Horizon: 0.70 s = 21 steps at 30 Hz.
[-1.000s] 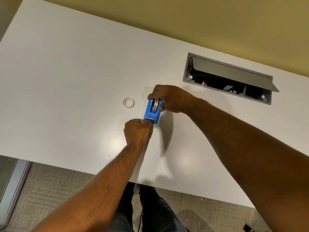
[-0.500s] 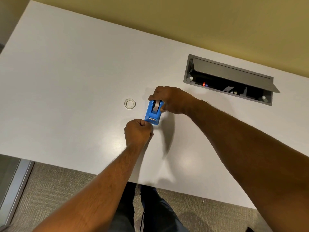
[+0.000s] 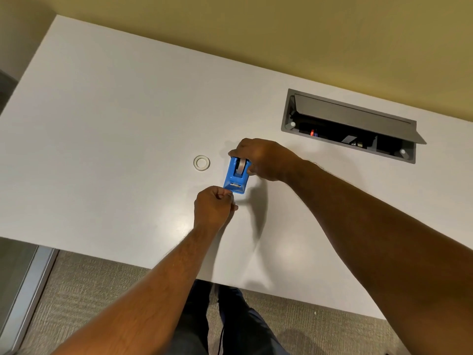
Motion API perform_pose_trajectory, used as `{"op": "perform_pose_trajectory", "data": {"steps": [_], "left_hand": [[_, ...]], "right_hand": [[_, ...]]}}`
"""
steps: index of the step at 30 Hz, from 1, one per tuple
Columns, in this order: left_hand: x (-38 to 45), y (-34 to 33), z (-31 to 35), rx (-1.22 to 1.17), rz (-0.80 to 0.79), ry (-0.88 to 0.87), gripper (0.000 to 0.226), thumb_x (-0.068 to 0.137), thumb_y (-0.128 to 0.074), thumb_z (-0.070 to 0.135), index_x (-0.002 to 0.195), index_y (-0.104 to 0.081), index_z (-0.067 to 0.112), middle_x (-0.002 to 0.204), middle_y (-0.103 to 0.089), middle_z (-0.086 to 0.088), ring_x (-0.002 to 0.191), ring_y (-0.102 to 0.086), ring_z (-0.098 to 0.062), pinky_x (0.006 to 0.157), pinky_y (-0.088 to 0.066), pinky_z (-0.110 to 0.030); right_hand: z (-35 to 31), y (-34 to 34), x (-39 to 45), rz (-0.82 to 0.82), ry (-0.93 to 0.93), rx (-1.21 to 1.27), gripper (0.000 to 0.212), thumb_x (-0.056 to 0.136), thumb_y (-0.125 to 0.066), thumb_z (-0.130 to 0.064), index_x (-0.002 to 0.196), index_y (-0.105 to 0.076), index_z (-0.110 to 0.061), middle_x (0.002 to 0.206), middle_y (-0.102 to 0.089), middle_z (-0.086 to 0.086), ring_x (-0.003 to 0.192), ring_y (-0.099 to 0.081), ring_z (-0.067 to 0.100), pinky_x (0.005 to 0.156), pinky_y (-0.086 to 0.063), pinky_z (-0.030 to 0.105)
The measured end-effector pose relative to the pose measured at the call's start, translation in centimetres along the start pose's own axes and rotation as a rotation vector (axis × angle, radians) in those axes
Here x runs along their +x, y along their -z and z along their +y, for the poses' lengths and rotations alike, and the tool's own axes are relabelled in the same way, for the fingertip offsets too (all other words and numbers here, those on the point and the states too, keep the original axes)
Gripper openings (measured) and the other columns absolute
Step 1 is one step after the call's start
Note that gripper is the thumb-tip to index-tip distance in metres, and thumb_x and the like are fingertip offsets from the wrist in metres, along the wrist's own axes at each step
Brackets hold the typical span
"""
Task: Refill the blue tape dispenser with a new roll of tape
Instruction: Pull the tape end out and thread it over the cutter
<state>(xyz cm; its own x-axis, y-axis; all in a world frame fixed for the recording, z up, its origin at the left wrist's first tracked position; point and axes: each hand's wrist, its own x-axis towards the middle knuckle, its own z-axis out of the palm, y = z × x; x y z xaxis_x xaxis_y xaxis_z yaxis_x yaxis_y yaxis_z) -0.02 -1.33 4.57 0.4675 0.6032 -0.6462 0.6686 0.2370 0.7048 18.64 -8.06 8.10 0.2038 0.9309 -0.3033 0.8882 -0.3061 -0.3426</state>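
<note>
Cataloguing what we see from the head camera, item by item.

Item one: blue tape dispenser (image 3: 236, 176), standing on the white table (image 3: 115, 111) near its middle, cutter end toward us, roll end away. A grey roll of tape (image 3: 240, 167) sits in its well, upright between the blue side walls.

Item two: right hand (image 3: 263, 158), reaching in from the right and closed around the far end of the dispenser. Its fingers curl over the top of the roll end, and the thumb presses against the right wall.

Item three: left hand (image 3: 213, 208), just in front of the dispenser's cutter end, touching or very nearly touching its near left corner. Its fingers are curled into a pinch; we cannot tell whether a strip of tape is caught in it (clear tape would not show at this size).

So the dispenser lies between the two hands, the right at its back and the left at its front.

Item four: small white ring (image 3: 201, 163), lying flat on the table just left of the dispenser, apart from both hands.

Item five: grey cable hatch (image 3: 353, 125), recessed in the table to the upper right, lid raised, dark contents within.

Item six: yellow wall (image 3: 281, 29) behind the table, grey carpet (image 3: 84, 290) below its near edge, and dark trousers (image 3: 230, 326) visible there.
</note>
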Motion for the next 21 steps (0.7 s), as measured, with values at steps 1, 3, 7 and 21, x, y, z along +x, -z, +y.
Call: {"op": "perform_pose_trajectory", "data": {"steps": [1,3,7,21], "left_hand": [[0.0,0.1,0.1,-0.068,-0.007,0.024,0.012,0.094,-0.061,0.008,0.09,-0.073,0.006,0.08,-0.077,-0.008,0.069,-0.078,-0.019,0.064,-0.059,-0.025],[-0.3,0.3,0.5,-0.271,0.002,0.107,0.017,0.095,-0.055,0.005,0.09,-0.07,-0.001,0.083,-0.074,-0.016,0.073,-0.074,-0.029,0.068,-0.062,-0.031],[-0.8,0.2,1.6,-0.475,-0.01,0.248,0.038,0.1,-0.055,0.035,0.081,-0.065,0.004,0.075,-0.068,-0.021,0.068,-0.066,-0.033,0.062,-0.056,-0.034],[-0.5,0.2,1.8,-0.401,-0.176,0.207,0.026,0.094,-0.069,0.018,0.103,-0.072,-0.007,0.093,-0.076,-0.026,0.067,-0.071,-0.025,0.067,-0.061,-0.034]], "right_hand": [[0.0,-0.1,0.0,0.005,0.0,-0.001,0.059,0.085,-0.072,-0.005,0.141,-0.053,-0.011,0.128,-0.061,0.009,0.112,-0.059,0.027,0.099,-0.049,0.038],[0.1,-0.2,-0.2,0.02,-0.002,0.006,0.059,0.085,-0.071,-0.003,0.14,-0.054,-0.011,0.127,-0.061,0.009,0.111,-0.06,0.027,0.097,-0.05,0.038],[0.1,-0.4,-0.1,0.027,0.001,-0.004,0.057,0.083,-0.073,-0.003,0.137,-0.057,-0.01,0.125,-0.063,0.009,0.108,-0.061,0.028,0.094,-0.052,0.037],[0.0,0.0,0.3,-0.029,-0.059,0.022,0.06,0.083,-0.073,-0.003,0.14,-0.055,-0.014,0.13,-0.061,0.006,0.111,-0.061,0.025,0.093,-0.051,0.031]]}}
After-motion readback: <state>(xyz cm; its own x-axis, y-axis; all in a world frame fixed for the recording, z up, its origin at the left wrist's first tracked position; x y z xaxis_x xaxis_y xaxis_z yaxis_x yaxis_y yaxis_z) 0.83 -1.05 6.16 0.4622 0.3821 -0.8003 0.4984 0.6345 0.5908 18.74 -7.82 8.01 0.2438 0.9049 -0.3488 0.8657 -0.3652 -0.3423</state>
